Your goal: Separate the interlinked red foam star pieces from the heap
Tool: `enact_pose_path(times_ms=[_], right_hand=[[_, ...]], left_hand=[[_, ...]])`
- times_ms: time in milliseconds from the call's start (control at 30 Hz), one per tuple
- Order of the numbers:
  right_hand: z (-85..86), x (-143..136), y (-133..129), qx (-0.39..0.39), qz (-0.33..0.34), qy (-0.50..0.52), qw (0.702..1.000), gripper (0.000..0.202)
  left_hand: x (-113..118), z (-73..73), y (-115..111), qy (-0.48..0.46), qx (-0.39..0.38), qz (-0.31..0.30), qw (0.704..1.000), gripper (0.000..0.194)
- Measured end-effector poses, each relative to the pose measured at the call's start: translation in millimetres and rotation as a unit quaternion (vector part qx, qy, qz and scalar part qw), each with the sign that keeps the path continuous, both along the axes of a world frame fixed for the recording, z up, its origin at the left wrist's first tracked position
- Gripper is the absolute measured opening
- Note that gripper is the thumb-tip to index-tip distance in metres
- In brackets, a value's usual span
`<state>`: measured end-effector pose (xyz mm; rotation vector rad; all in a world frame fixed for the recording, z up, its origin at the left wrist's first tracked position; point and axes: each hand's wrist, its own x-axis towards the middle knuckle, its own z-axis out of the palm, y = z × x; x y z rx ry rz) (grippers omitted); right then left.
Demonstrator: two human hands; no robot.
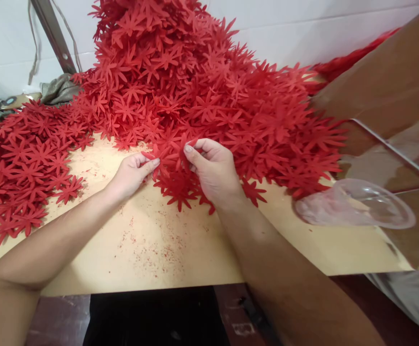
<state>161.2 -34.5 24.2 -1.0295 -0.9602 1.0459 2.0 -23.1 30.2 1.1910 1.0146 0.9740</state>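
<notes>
A large heap of red flower-shaped cutouts (166, 62) with narrow petals rises in front of me. At its near edge my left hand (132, 173) pinches the tip of a red petal between thumb and fingers. My right hand (213, 166) also pinches red petals, a short way to the right. A red flower cutout (164, 156) spans the gap between the hands; whether both grip the same piece is hard to make out against the heap. Several more cutouts lie just below the hands, partly hidden by my right wrist.
A second spread of red flower cutouts (22, 168) lies on the left of the pale tabletop (97, 259). Red crumbs are scattered near the front edge. A clear plastic tub (357, 204) sits at the right edge beside a brown cardboard box (386, 96). Grey cloth (60, 89) lies at back left.
</notes>
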Motion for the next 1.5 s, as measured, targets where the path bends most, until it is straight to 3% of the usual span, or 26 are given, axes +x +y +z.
enact_pose_path(times_ms=[167,367,567,867,1000,1200,1333,1500], right_hand=[[1.9,-1,-5,0.025,0.063,0.002,0.998,0.024],[4.2,-8,-12,-0.021,0.181,-0.038,0.983,0.04],[0.9,-9,-9,-0.009,0.123,-0.092,0.988,0.029],[7.4,-5,-9,-0.005,0.082,-0.053,0.995,0.023],[5.3,4,-6,0.021,0.026,-0.03,0.999,0.017],[-1.1,17,0,0.045,-0.042,-0.105,0.993,0.013],[3.1,13,-4,0.045,-0.023,-0.114,0.992,0.026],[8.1,4,-11,0.01,0.085,-0.081,0.993,0.036]], left_hand=[[-3,-1.4,2,0.005,0.026,0.006,1.0,0.035],[1,-2.5,-1,-0.082,-0.001,-0.039,0.996,0.03],[0,-4.7,0,-0.049,-0.006,-0.028,0.998,0.028],[0,0.5,-1,-0.032,-0.003,-0.013,0.999,0.021],[0,-0.3,1,-0.041,-0.013,0.003,0.999,0.025],[-3,2.3,3,-0.033,-0.007,0.014,0.999,0.023],[-3,2.4,2,-0.011,0.029,0.003,1.0,0.03],[-1,0.4,0,-0.031,0.019,0.015,0.999,0.031]])
